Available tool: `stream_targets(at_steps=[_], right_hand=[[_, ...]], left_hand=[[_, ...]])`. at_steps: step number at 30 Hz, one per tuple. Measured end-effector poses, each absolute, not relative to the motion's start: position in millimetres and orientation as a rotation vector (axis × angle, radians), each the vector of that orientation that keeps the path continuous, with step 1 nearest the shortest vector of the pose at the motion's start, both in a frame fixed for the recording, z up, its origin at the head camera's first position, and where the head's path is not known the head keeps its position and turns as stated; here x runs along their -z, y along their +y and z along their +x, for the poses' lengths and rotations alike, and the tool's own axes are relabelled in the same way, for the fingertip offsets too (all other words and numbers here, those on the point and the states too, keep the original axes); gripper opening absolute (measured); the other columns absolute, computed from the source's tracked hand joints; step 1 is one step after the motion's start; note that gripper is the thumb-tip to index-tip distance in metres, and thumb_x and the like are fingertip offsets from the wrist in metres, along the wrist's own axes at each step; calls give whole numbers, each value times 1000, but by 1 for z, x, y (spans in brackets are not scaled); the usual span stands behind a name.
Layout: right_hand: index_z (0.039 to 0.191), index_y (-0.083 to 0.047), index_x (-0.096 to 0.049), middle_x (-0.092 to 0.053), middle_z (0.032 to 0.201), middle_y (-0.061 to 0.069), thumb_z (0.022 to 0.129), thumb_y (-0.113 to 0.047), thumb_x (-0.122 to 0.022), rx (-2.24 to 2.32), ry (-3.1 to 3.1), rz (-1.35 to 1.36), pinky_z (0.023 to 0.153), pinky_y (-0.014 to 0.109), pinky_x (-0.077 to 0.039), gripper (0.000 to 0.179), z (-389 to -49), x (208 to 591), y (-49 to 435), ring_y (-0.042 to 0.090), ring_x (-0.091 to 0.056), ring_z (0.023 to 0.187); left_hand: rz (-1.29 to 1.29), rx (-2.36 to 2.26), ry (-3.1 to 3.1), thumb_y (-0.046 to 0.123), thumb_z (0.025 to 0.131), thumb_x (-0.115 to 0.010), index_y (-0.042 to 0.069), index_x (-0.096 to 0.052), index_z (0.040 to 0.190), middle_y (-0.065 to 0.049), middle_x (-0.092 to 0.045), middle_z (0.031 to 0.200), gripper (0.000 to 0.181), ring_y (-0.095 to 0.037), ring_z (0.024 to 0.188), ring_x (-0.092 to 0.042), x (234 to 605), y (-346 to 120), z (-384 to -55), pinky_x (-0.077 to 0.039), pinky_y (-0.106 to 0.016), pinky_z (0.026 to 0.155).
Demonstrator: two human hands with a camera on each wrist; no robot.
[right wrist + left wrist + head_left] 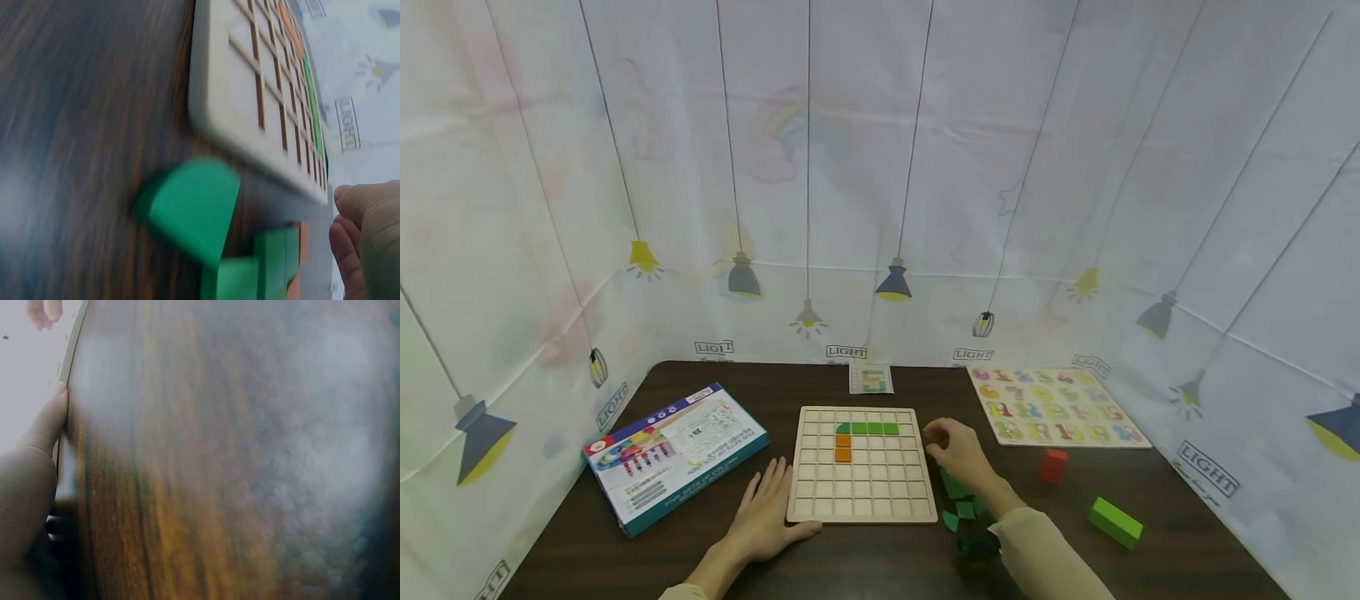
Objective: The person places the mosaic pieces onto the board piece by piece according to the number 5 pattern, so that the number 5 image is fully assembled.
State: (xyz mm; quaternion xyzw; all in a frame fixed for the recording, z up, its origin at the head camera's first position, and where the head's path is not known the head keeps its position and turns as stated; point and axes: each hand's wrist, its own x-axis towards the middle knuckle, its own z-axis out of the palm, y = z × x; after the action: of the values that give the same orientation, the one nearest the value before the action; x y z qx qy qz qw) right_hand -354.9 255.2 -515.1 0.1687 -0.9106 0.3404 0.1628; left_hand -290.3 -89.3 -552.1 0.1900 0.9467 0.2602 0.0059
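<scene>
A wooden grid board [823,508] lies in the middle of the dark table. In its upper cells sit a row of green squares [875,428], a darker green rounded piece [843,428] and orange squares [843,455]. My left hand [763,517] rests flat at the board's lower left corner, fingers extended along the left side, thumb at the near edge. Just off the upper right edge is my right hand [958,450], its fingers bent toward the thumb; whether anything lies between them is hidden. Below it are loose green blocks [965,509] and a green quarter-round block [194,206].
Left of the board lies a boxed game [681,454]. A small pattern card [871,379] is behind the board. At the right are a number puzzle board [1060,407], a red block [1053,465] and a light green block [1116,522]. Printed curtains [850,167] surround the table.
</scene>
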Motion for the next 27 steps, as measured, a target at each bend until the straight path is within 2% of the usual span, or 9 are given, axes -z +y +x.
stream_targets(at_steps=[12,22,27], right_hand=[[98,-1,-66,-64,90,9,79,3,-72,-884,-2676,448,66,30,-52,21,-346,521,292,17,-61,78],[94,-7,-69,-67,88,3,82,-1,-70,-855,-2743,488,64,27,-51,14,-342,521,293,11,-60,74],[95,-6,-70,-67,88,3,81,-2,-71,-841,-2741,486,64,28,-51,15,-343,522,293,11,-61,74]], left_hand=[[599,-825,2974,65,78,-61,-4,-24,147,-25,-19,152,105,-37,141,-9,552,-89,-289,-6,-55,110],[605,-842,2976,66,78,-62,-4,-23,147,-26,-19,151,106,-37,141,-9,555,-92,-291,-6,-54,110],[614,-854,2966,63,79,-62,-4,-24,147,-26,-19,151,103,-38,141,-10,551,-90,-289,-6,-55,110]])
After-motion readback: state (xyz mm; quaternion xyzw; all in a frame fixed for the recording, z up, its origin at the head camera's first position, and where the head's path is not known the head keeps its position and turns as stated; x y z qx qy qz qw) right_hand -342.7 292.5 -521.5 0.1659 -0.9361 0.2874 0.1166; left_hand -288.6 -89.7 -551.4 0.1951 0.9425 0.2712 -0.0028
